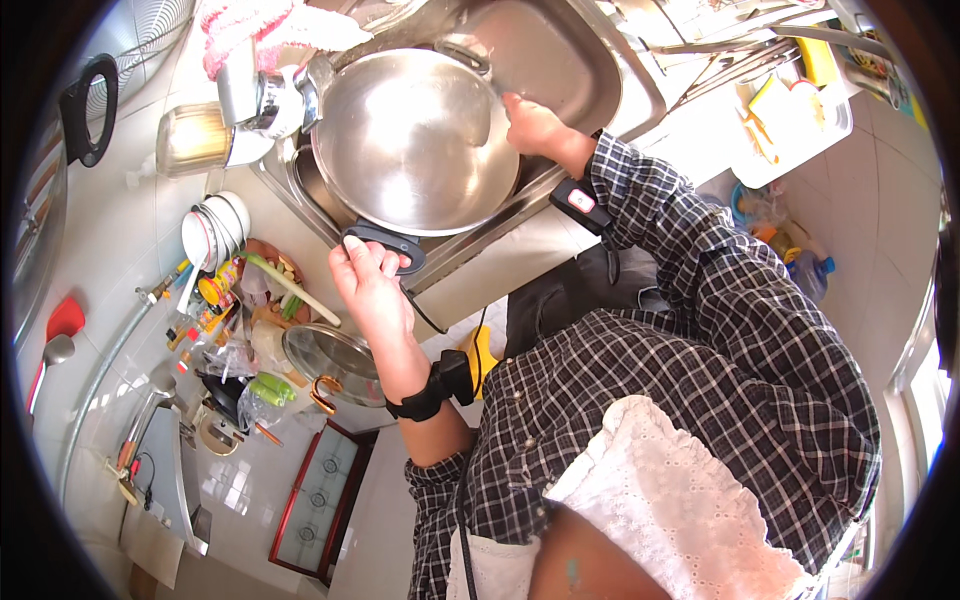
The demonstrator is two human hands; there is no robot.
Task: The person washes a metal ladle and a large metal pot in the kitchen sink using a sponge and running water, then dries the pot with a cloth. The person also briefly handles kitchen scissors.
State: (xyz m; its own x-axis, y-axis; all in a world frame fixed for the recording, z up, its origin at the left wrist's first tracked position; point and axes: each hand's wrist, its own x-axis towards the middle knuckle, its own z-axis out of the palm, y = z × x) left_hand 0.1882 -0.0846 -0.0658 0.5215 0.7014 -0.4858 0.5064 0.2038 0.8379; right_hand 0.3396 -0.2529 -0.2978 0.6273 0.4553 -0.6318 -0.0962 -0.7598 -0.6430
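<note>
A wide stainless-steel pan (409,142) lies over the double-basin sink, its shiny round face towards me. My left hand (373,289) grips the dark side handle (386,246) at the pan's near edge, thumb on top. On the far side, a second loop handle (463,57) sticks out over the basin. My right hand (536,129) is at the pan's right rim with its fingers curled; whether it holds the rim or something small is hidden. Past the pan, the steel sink basin (559,64) shows its bare floor. A chrome faucet (311,86) stands beside the pan's left rim.
Left of the sink are stacked white bowls (216,229), a glass lid (330,360), bagged green vegetables (271,390) and several bottles. A pink cloth (247,30) hangs above the faucet. At right are a wire rack (727,71) and a white tray (795,146) with sponges.
</note>
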